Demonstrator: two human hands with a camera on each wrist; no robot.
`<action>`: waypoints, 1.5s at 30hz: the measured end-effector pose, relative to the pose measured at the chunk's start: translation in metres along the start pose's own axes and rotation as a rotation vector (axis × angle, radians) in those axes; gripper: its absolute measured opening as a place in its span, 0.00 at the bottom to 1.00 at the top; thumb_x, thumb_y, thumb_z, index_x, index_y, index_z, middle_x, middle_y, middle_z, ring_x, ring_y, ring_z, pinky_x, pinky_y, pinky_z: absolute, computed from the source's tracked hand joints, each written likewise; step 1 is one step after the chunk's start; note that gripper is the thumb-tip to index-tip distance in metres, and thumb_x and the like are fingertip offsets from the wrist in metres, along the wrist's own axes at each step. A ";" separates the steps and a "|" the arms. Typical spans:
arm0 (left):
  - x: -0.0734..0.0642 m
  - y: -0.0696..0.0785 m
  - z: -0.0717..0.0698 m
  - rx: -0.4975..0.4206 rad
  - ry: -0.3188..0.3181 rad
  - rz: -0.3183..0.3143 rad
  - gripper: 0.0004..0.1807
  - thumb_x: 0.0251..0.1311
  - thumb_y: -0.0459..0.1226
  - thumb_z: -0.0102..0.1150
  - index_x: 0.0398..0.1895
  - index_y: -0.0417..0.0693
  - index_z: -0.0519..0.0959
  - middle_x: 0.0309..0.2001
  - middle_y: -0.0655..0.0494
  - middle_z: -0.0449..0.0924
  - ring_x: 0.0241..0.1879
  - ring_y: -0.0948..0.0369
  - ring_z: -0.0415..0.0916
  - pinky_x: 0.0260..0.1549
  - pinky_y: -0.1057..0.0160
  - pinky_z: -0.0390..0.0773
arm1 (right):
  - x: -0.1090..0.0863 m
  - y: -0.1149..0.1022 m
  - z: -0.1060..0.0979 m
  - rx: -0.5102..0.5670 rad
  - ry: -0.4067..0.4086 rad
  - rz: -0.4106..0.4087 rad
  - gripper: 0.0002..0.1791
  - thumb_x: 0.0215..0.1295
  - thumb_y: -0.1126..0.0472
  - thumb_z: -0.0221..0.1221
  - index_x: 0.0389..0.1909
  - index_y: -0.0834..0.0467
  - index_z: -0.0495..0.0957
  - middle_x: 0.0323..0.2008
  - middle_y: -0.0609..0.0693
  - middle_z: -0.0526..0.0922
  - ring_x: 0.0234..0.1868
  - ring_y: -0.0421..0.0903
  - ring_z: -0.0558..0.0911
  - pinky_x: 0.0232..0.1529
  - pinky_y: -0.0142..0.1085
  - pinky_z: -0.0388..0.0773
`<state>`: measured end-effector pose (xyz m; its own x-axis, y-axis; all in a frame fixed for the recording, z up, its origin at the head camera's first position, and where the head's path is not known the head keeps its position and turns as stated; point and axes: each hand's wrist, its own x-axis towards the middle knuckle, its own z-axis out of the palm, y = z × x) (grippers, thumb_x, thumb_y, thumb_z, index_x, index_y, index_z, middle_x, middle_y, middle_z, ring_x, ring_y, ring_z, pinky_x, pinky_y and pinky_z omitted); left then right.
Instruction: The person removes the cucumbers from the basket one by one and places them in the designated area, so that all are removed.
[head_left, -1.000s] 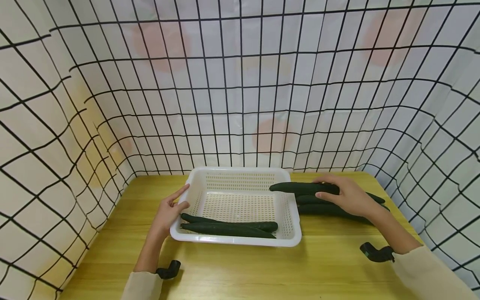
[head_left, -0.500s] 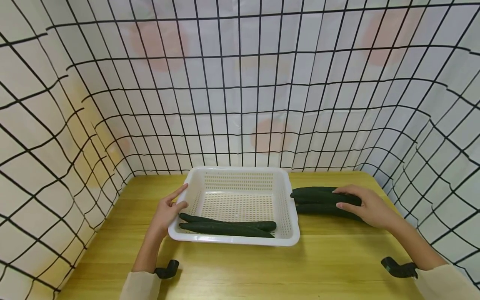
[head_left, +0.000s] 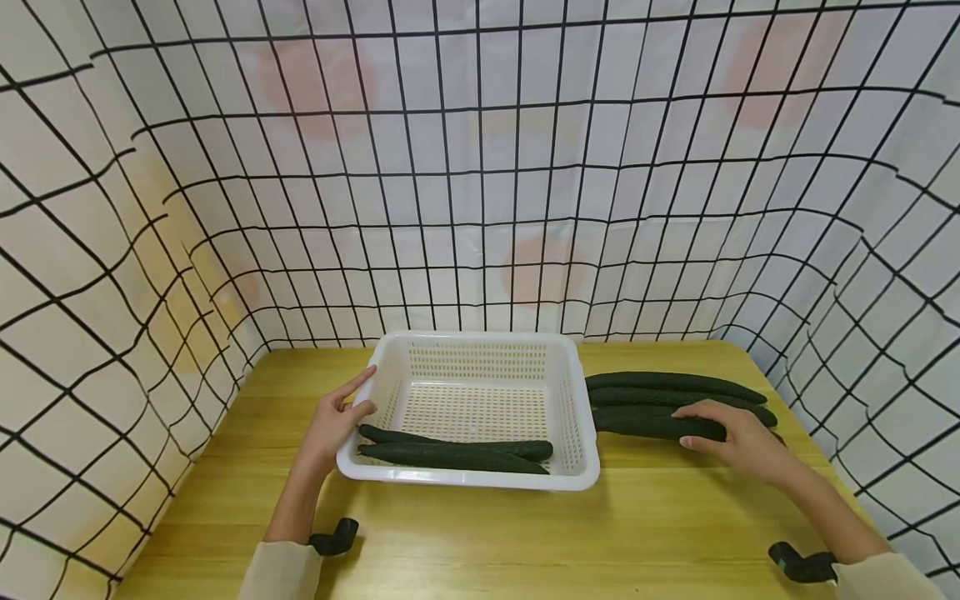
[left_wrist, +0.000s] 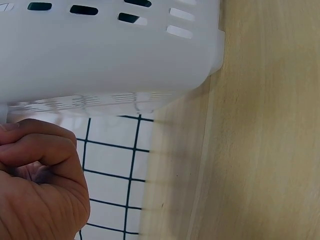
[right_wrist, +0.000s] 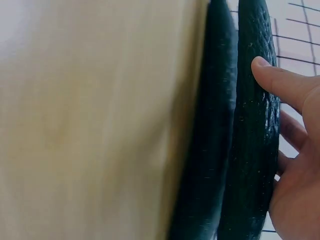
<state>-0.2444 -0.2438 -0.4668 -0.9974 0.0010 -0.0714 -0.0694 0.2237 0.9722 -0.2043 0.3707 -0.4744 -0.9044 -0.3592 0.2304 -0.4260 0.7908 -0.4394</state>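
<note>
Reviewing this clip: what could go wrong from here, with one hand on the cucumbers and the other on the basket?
The cucumber under the right hand has another cucumber right alongside; lifting might roll that one.

Its left end lies close to the white basket's right side, so it could knock the rim.

The left hand holds only the left edge, so a bump might swing the basket.

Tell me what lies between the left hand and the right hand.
In the head view, the white basket with two cucumbers inside, then parts of the loose cucumbers, lie between the left hand and the right hand.
</note>
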 end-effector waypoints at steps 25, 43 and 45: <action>0.000 0.002 0.000 -0.038 0.006 -0.006 0.36 0.68 0.32 0.58 0.78 0.65 0.67 0.69 0.34 0.72 0.27 0.63 0.77 0.24 0.66 0.78 | 0.001 -0.009 0.022 -0.098 0.009 0.012 0.18 0.61 0.56 0.72 0.53 0.52 0.85 0.52 0.50 0.86 0.53 0.56 0.79 0.52 0.58 0.78; 0.000 -0.001 0.001 -0.025 0.017 -0.015 0.36 0.67 0.33 0.59 0.77 0.65 0.67 0.65 0.31 0.74 0.21 0.64 0.72 0.23 0.66 0.77 | 0.059 -0.073 0.011 0.053 0.032 -0.019 0.19 0.73 0.47 0.61 0.60 0.49 0.80 0.46 0.43 0.85 0.40 0.40 0.80 0.41 0.36 0.80; -0.001 -0.001 0.002 -0.024 0.021 -0.018 0.36 0.67 0.33 0.59 0.77 0.66 0.67 0.63 0.30 0.77 0.20 0.65 0.70 0.22 0.66 0.76 | 0.068 -0.086 0.014 0.081 0.025 -0.040 0.19 0.73 0.47 0.61 0.60 0.49 0.80 0.43 0.41 0.84 0.37 0.40 0.79 0.37 0.34 0.79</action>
<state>-0.2436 -0.2425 -0.4681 -0.9961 -0.0229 -0.0846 -0.0875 0.2004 0.9758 -0.2292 0.2718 -0.4334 -0.8863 -0.3760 0.2703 -0.4630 0.7331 -0.4982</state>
